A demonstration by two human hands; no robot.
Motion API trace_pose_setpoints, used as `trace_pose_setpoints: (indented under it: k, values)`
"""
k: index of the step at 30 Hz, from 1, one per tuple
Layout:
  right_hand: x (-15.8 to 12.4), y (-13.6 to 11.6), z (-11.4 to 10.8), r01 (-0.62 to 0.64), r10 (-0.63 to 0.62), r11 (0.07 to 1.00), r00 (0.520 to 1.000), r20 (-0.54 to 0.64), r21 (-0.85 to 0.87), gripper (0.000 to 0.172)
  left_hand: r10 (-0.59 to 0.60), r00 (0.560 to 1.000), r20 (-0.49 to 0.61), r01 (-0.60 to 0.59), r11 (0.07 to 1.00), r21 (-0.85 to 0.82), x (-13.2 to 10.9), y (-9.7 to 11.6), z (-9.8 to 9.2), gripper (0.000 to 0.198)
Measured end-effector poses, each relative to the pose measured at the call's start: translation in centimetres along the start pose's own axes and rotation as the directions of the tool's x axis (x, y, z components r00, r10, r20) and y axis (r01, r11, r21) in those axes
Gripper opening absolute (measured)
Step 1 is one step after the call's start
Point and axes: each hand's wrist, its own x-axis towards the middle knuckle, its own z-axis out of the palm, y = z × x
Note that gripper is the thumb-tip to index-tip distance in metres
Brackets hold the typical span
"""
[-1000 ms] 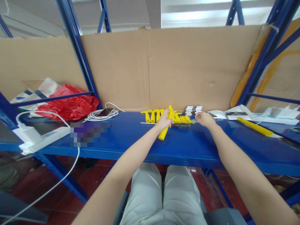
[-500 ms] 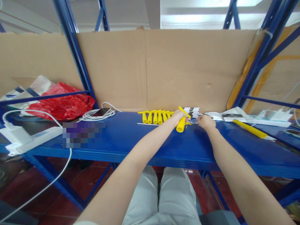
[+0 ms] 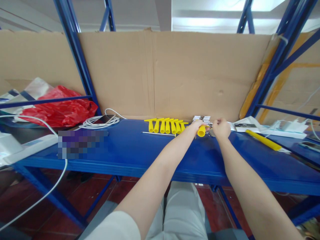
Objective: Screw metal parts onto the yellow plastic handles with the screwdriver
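A hollow yellow plastic tube [image 3: 201, 132], its round mouth facing the near edge, sits in the grip of the left hand [image 3: 197, 126], which is closed around it near the far edge of a blue metal table [image 3: 135, 148]. Just beside it, the right hand [image 3: 222, 129] bends its fingers inward; whether that grip holds anything cannot be told. Small white-and-black packets [image 3: 205, 118] lie behind the hands, toward the far edge. To the left, a row of yellow plastic pieces with tubular ends [image 3: 168, 128] lines the far edge, a thin metal rod [image 3: 157, 133] before it. A long yellow cylinder [image 3: 263, 140] lies toward the right end, while a coiled white cable [image 3: 98, 124] and a crumpled red plastic bag [image 3: 63, 108] occupy the far left corner.
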Motion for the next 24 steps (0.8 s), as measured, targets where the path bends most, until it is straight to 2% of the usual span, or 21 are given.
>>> trace_pose_setpoints:
  k: [1, 2, 4, 5, 7, 8, 9, 10, 11, 13, 15, 19, 22, 24]
  values:
    - [0.0, -0.1, 0.0, -0.003, 0.002, 1.0, 1.0, 0.01, 0.005, 0.032, -0.028, 0.999, -0.032, 0.031, 0.996, 0.089, -0.6, 0.4, -0.2, 0.055]
    - [0.1, -0.2, -0.1, -0.007, 0.007, 1.0, 1.0, 0.021, 0.016, 0.033, -0.005, 0.998, -0.057, 0.016, 0.982, 0.187, -1.2, 0.8, -0.6, 0.053]
    - [0.3, -0.4, 0.0, -0.014, 0.011, 0.998, 0.999, 0.053, 0.068, 0.032, 0.172, 0.983, -0.061, -0.129, 0.893, 0.432, -2.4, 1.5, -1.6, 0.057]
    - [0.4, -0.5, 0.1, -0.019, 0.009, 0.993, 0.997, 0.079, 0.121, 0.031, 0.287, 0.958, -0.014, -0.23, 0.793, 0.564, -2.9, 1.7, -2.3, 0.06]
    - [0.7, -0.7, 0.4, -0.047, 0.002, 0.961, 0.986, 0.164, 0.273, 0.033, 0.495, 0.851, 0.175, -0.439, 0.488, 0.754, -4.0, 2.1, -3.9, 0.068]
    - [0.8, -0.8, 0.5, -0.075, -0.005, 0.932, 0.975, 0.221, 0.354, 0.035, 0.53, 0.796, 0.291, -0.504, 0.317, 0.803, -4.5, 2.2, -4.7, 0.071]
    - [0.8, -0.9, 0.7, -0.107, -0.016, 0.901, 0.96, 0.279, 0.421, 0.037, 0.509, 0.767, 0.389, -0.529, 0.161, 0.833, -5.0, 2.2, -5.6, 0.073]
    - [0.7, -1.0, 0.8, -0.134, -0.032, 0.875, 0.942, 0.333, 0.465, 0.037, 0.461, 0.76, 0.457, -0.524, 0.02, 0.852, -5.4, 2.3, -6.4, 0.076]
    - [0.6, -1.1, 0.9, -0.146, -0.057, 0.862, 0.923, 0.38, 0.485, 0.034, 0.409, 0.774, 0.484, -0.489, -0.1, 0.866, -5.9, 2.3, -7.1, 0.078]
    - [0.1, -1.4, 1.0, -0.123, -0.123, 0.873, 0.881, 0.457, 0.472, 0.023, 0.313, 0.806, 0.503, -0.424, -0.288, 0.859, -6.9, 2.2, -8.3, 0.078]
    - [-0.4, -1.6, 1.1, -0.073, -0.192, 0.896, 0.826, 0.53, 0.439, 0.015, 0.284, 0.817, 0.501, -0.384, -0.381, 0.841, -7.9, 2.1, -9.2, 0.077]
    - [-1.2, -2.2, 1.3, 0.001, -0.285, 0.917, 0.701, 0.653, 0.399, 0.011, 0.306, 0.819, 0.485, -0.354, -0.395, 0.848, -9.2, 1.7, -10.5, 0.075]
    - [-1.5, -3.1, 1.4, 0.036, -0.318, 0.92, 0.649, 0.691, 0.39, 0.013, 0.307, 0.823, 0.478, -0.342, -0.406, 0.848, -9.7, 1.6, -11.3, 0.073]
    - [-1.3, -4.1, 1.1, 0.045, -0.301, 0.933, 0.64, 0.707, 0.356, 0.018, 0.307, 0.826, 0.473, -0.327, -0.424, 0.845, -10.0, 1.6, -11.7, 0.075]
